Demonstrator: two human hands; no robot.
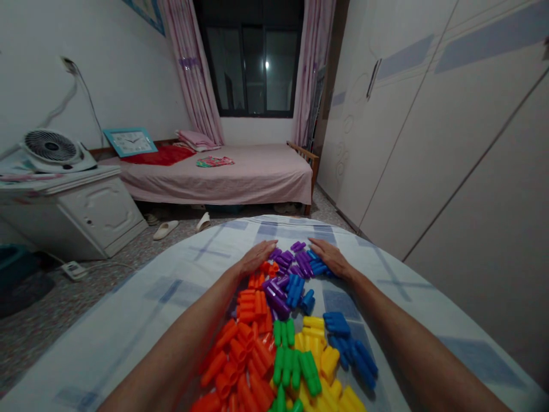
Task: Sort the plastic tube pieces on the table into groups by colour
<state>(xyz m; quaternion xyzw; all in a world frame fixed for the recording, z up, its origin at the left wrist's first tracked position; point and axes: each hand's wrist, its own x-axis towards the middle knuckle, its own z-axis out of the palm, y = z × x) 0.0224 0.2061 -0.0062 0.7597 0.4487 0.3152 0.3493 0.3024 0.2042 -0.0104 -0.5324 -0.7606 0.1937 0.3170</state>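
Observation:
At the far end of the pile, my left hand (258,256) lies with fingers stretched out, beside the orange plastic tube-shaped pieces (253,306) and the purple ones (278,294). Opposite it, my right hand (329,258) reaches in with extended fingers against some blue pieces (295,290). Neither hand grips anything that I can see. Between my forearms are green pieces (287,366) in the middle and yellow pieces (317,349) to their right. Many pieces are joined in short rows. The undersides of both hands are hidden.
The pieces lie on a bed-like surface with a blue-and-white checked cloth (163,303). Beyond it are a pink-covered bed (257,171) and slippers (166,229). A fan (54,150) stands on a white cabinet (100,214) at left; a wardrobe (429,143) lines the right.

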